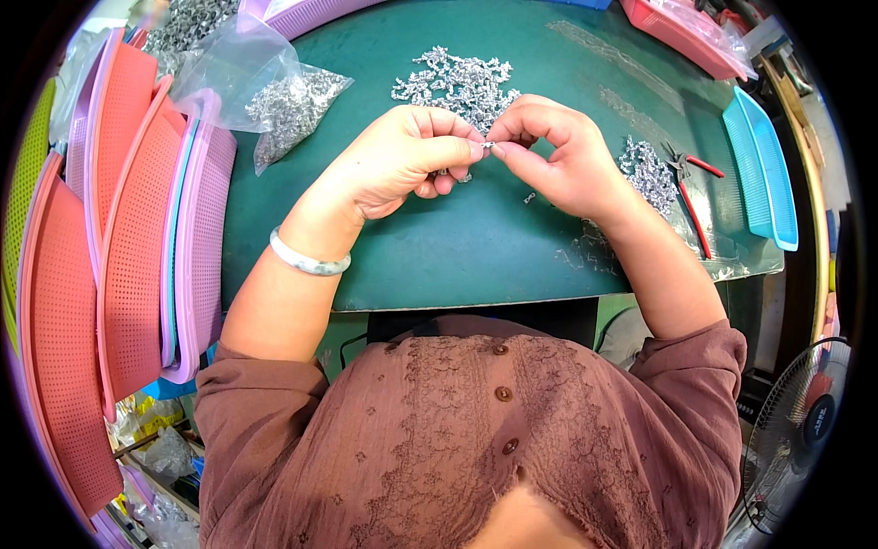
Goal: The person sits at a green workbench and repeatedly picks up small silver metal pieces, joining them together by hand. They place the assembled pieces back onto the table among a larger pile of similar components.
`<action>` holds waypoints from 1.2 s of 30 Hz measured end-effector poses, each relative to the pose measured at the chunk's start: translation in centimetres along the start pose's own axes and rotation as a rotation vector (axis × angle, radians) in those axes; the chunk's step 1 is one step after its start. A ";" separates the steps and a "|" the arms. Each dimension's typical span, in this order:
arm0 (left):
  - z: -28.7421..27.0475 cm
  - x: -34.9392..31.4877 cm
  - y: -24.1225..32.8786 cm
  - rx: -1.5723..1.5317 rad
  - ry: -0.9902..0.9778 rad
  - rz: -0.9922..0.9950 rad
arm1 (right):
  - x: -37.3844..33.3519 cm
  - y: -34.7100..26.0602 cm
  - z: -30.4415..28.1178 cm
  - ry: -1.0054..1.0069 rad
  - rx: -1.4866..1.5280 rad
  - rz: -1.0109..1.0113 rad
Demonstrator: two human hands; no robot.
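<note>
Over the green table (439,256), the left hand (402,160) and right hand (558,156) meet, fingertips pinching one small metal piece (487,145). A silver pile (457,82) lies at twelve o'clock, pliers (690,192) at three.

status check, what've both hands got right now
Left hand and right hand pinch one small silver metal piece together. Pile of silver pieces behind. Red-handled pliers aside; nothing blocking.

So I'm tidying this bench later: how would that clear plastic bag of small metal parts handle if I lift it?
The clear plastic bag looks thin and crumpled, so it would probably sag and flop. Its silvery metal parts are packed together, so it is likely heavy for its size. Its top looks loose, so parts might spill onto the green table.
</note>
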State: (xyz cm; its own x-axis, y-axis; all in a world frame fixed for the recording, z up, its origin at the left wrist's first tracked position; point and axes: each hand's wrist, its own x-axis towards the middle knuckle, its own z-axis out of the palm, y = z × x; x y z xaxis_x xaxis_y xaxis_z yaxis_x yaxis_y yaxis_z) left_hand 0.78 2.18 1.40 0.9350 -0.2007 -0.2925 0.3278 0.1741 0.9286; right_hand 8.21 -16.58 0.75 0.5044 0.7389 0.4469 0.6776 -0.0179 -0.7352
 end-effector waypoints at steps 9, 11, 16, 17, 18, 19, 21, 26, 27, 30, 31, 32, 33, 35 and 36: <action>0.0 0.1 -0.1 0.056 0.014 0.006 | 0.2 -0.2 0.1 0.003 -0.055 -0.077; 0.0 0.1 0.0 0.063 0.023 0.004 | 0.2 -0.4 0.1 0.003 -0.051 -0.060; -0.2 0.4 -0.2 0.055 0.019 0.033 | 0.0 0.6 0.3 -0.080 -0.146 -0.046; -0.4 0.4 -0.2 0.038 0.017 0.035 | -0.1 0.9 0.3 -0.115 -0.198 -0.074; -0.5 0.5 -0.2 0.019 0.016 0.038 | -0.1 1.0 0.6 -0.133 -0.216 -0.083; -0.6 0.5 -0.2 -0.039 0.016 0.045 | -0.2 1.1 0.8 -0.150 -0.234 -0.092; -0.7 0.5 -0.1 -0.154 0.015 0.061 | -0.2 1.2 1.3 -0.176 -0.271 -0.109; -0.7 0.4 0.1 -0.222 0.021 0.070 | -0.3 0.9 1.9 -0.211 -0.317 -0.124; -0.7 0.4 0.1 -0.200 0.042 0.063 | -0.3 0.9 2.0 -0.217 -0.322 -0.124; -0.8 0.5 -0.1 -0.064 0.103 0.040 | -0.2 1.1 1.9 -0.185 -0.327 -0.120; -0.8 0.5 -0.2 -0.006 0.123 0.032 | -0.2 1.1 1.7 -0.158 -0.318 -0.120; -0.7 0.4 -0.2 0.027 0.134 0.043 | -0.1 1.0 1.5 -0.131 -0.309 -0.120; -0.5 0.4 -0.1 0.065 0.141 0.019 | -0.1 0.9 1.2 -0.103 -0.301 -0.119; -0.3 0.2 0.1 0.139 0.154 -0.030 | -0.1 0.5 0.9 -0.056 -0.296 -0.129; -0.2 0.2 0.2 0.149 0.131 -0.054 | 0.0 0.5 0.8 -0.035 -0.309 -0.152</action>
State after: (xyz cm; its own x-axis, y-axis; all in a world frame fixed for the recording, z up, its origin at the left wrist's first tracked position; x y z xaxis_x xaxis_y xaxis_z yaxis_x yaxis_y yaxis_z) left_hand 1.01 2.34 1.51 0.9294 -0.0768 -0.3610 0.3634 0.0201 0.9314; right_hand 8.08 -16.09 0.01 0.3703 0.7711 0.5179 0.8762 -0.1048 -0.4704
